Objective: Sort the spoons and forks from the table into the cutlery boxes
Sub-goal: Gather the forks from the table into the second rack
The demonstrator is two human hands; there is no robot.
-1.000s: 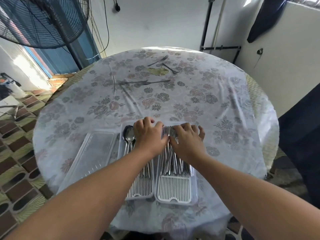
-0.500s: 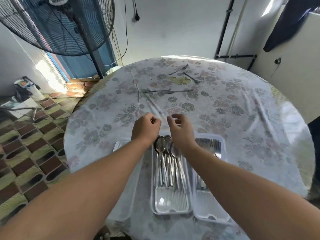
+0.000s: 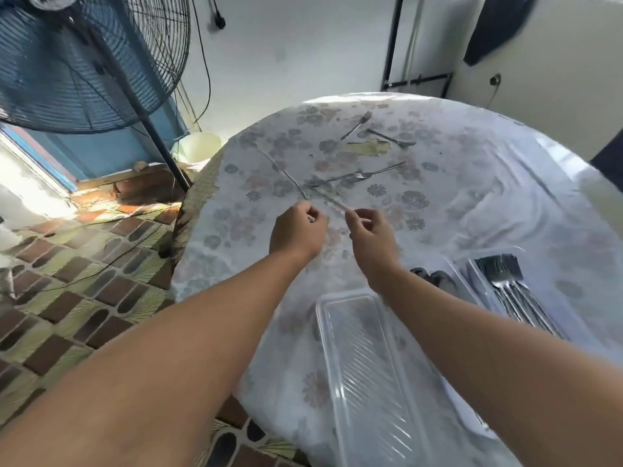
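I see two bare arms reaching out over a round table (image 3: 505, 183) with a flowery cloth on it. The left hand (image 3: 296, 232) is out in the middle of the table, with its fingers curled in. A thin piece of cutlery (image 3: 286, 175) runs from its fingertips away to the far left. It looks like the fingers pinch the near end, but that part is blurry and I cannot tell for sure.

The right hand (image 3: 369, 237) is just beside the left hand, on its right. Its fingers are curled too. Another thin piece of cutlery (image 3: 335, 205) lies slanted right at its fingertips. I cannot tell if the hand holds it or only touches it.

Farther away, past both hands, two forks (image 3: 357, 176) lie side by side on the cloth. Near the far edge, two more forks (image 3: 374, 131) lie close together, making a V shape, next to a torn yellow patch (image 3: 367, 148) in the cloth.

On the near right is a clear box (image 3: 569, 318) with a bunch of forks in it, prongs pointing to the far side. Just to its left, I can see the round ends of spoons (image 3: 435, 278) peeking out behind the right arm. Their box is mostly hidden. Near me, between the two arms, a clear tray (image 3: 367, 365) lies with nothing in it.

Off to the far left stands a big blue fan (image 3: 77, 62), and a pale bucket (image 3: 197, 150) sits on the tiled floor by the table.
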